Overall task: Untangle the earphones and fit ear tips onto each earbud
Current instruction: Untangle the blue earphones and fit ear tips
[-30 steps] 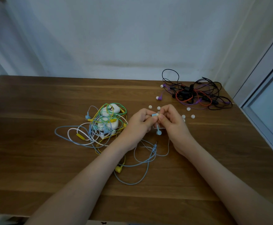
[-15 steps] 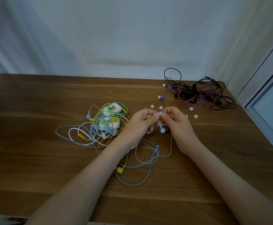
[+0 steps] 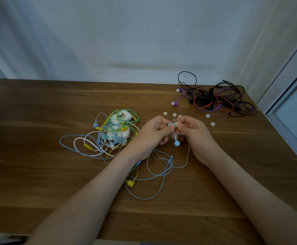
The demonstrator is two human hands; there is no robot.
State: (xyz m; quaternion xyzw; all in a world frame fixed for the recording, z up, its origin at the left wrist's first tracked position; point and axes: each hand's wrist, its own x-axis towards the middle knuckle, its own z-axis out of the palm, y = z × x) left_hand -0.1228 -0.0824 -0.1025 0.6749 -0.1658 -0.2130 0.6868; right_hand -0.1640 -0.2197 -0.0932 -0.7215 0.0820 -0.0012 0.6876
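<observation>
While the blue earbud (image 3: 170, 124) is pinched by the left hand (image 3: 151, 134), its long axis is laid toward 3 o'clock. There the ear tip (image 3: 176, 123) is pinched by the right hand (image 3: 192, 133).

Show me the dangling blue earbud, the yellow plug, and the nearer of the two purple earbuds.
dangling blue earbud (image 3: 176, 143), head view, on its round housing.
yellow plug (image 3: 130, 183), head view, on its angled body.
nearer purple earbud (image 3: 176, 103), head view, on its purple body behind the white tip.

head cam | wide-angle — looks forward, down | close over table (image 3: 38, 112) (one view)
</observation>
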